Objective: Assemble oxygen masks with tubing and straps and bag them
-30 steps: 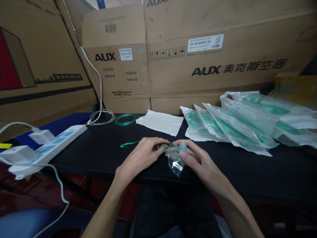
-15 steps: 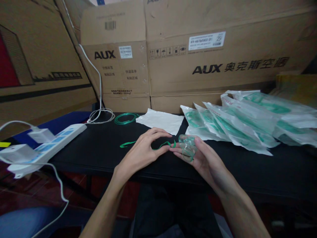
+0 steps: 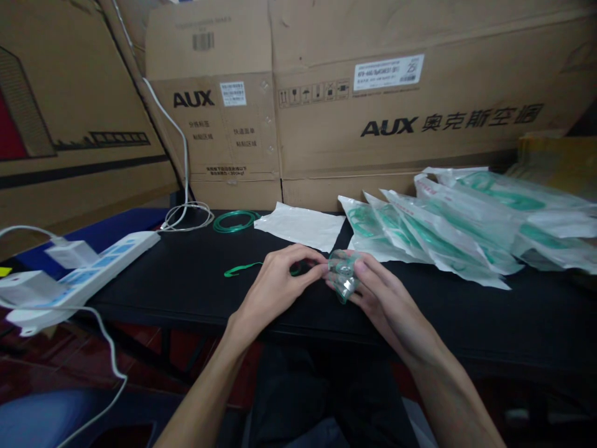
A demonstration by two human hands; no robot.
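Note:
A small clear plastic oxygen mask (image 3: 344, 269) is held in my right hand (image 3: 385, 292), its thumb on the near side and fingers behind and below. My left hand (image 3: 284, 280) meets the mask's left edge, thumb and forefinger closed in a pinch where the green elastic strap (image 3: 242, 269) joins it. Most of the strap is hidden behind my left hand; its loose end lies on the black table to the left. Fingertips cover the exact spot being pinched.
Sealed bags with green tubing (image 3: 448, 218) lie piled at the right. A white bag (image 3: 301, 225) and a coiled green tube (image 3: 234, 221) lie behind my hands. At the left is a power strip (image 3: 107, 264) with cables. Cardboard boxes (image 3: 321, 137) stand along the back.
My left thumb and forefinger have closed and moved right to the mask's edge. The mask has shifted slightly left and turned in my right hand.

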